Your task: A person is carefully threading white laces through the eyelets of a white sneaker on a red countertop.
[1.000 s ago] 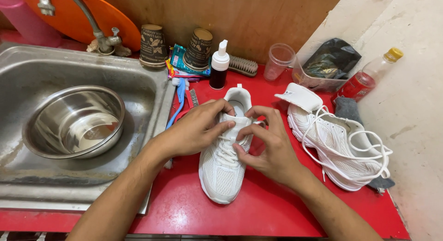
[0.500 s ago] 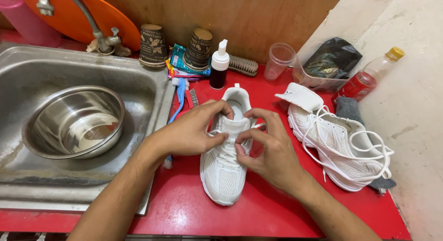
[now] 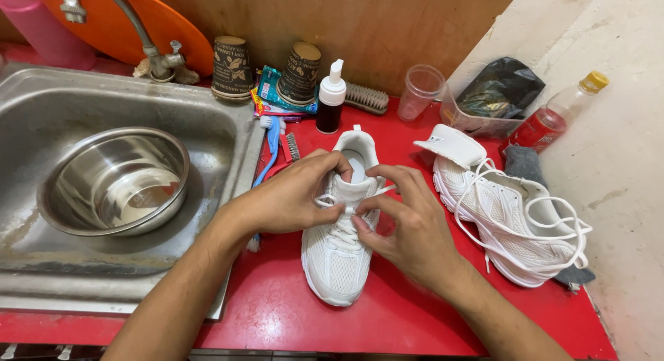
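White sneaker point(image 3: 339, 254) upright on the red counter point(image 3: 277, 312), toe toward the camera, heel toward the wall, just right of the sink point(image 3: 41, 188). White lace point(image 3: 330, 200) looped across the tongue near the top eyelets.

Left hand point(image 3: 290, 198) over the sneaker's left side, forearm slanting up from the lower left, wrist bent inward; fingers curled almost shut, thumb and forefinger pinching the lace. Right hand point(image 3: 408, 226) on the sneaker's right side, forearm rising from the lower right; fingers bent, thumb and forefinger closed on the lace end, both hands' fingertips touching or nearly so at the middle of the tongue.

Counted around: 2 sneakers, the second sneaker point(image 3: 512, 212) lying to the right with its laces loose and tongue flipped up, on a grey cloth point(image 3: 522, 164). 2 brown paper cups point(image 3: 232, 67) upside down by the wall, 1 clear plastic cup point(image 3: 420, 91), 1 dark bottle point(image 3: 330, 98) with a white pump top, 1 bottle of red liquid point(image 3: 553, 119) with a yellow cap, 1 scrub brush point(image 3: 366, 98), 1 blue toothbrush point(image 3: 271, 143), 1 black bag point(image 3: 501, 88), 1 steel bowl point(image 3: 114, 181) in the sink.

Against 0.5 s ago: hands a little lower on the tongue, fingertips drawn closer together; sneaker in the same spot.
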